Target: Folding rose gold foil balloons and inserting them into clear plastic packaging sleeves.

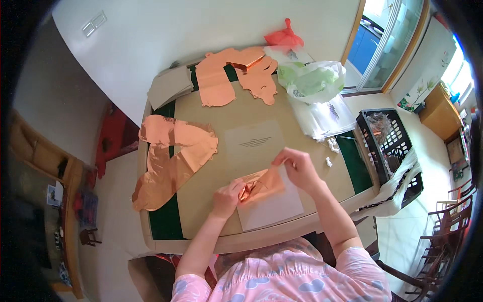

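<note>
A shiny copper-coloured foil piece [270, 182] lies partly over a white sheet [271, 214] near the table's front edge. My left hand [227, 199] is closed on its crumpled left end. Raised above the foil's upper right corner, my right hand [300, 168] has thumb and fingers pinched together; what they hold is too thin to make out. Just beyond is a clear sheet [256, 130] with small printed lines. A large flat copper foil balloon [193, 146] lies to the left. More flat copper foil [215, 83] in curved shapes lies at the back.
Grey card sheets [168, 86] sit at the back left. On the right are a white and green plastic bag [314, 80], clear plastic packets [329, 118] and white scraps [332, 145]. A red bag [286, 36] stands behind. A black crate [387, 123] adjoins the table's right edge.
</note>
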A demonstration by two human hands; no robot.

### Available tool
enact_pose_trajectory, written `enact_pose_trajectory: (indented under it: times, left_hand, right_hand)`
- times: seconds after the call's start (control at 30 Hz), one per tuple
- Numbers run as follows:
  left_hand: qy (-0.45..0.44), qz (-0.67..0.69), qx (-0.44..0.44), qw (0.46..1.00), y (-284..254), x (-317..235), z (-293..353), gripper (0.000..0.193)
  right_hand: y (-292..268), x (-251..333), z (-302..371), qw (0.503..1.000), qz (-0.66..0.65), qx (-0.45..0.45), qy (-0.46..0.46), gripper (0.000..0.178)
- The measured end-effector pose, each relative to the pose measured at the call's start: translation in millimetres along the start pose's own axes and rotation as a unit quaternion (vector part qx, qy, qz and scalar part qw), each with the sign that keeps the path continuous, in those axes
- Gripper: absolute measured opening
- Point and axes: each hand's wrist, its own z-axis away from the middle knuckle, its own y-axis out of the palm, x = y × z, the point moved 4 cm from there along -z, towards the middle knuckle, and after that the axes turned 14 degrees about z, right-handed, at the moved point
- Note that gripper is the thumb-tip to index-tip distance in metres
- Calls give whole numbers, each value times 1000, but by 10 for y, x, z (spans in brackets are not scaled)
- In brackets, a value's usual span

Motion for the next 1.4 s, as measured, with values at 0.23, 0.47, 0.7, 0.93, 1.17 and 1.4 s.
enact_pose_trajectory:
  times: [0.23,0.47,0.7,0.93,1.17,1.4]
  left_hand:
    - [-25,-11,17,999,87,112,74,16]
    - [-114,28,-90,989,-108,114,298,28]
    - [-37,-118,20,992,-139,-28,343,36]
    - [-145,-46,78,985,-87,100,181,35]
    - [-110,2,38,993,468,-323,123,55]
    - [-108,-30,68,991,484,-325,184,65]
  right_hand:
    - [943,-465,45,935,313,99,-134,36]
    - [1119,-386,469,923,360,79,-111,50]
    - [1036,-314,523,910,370,124,-138,49]
    - [1018,-312,581,912,362,122,-148,49]
    - [1001,-306,578,927,327,100,-154,50]
    - [389,-787,503,944,323,-55,38,21]
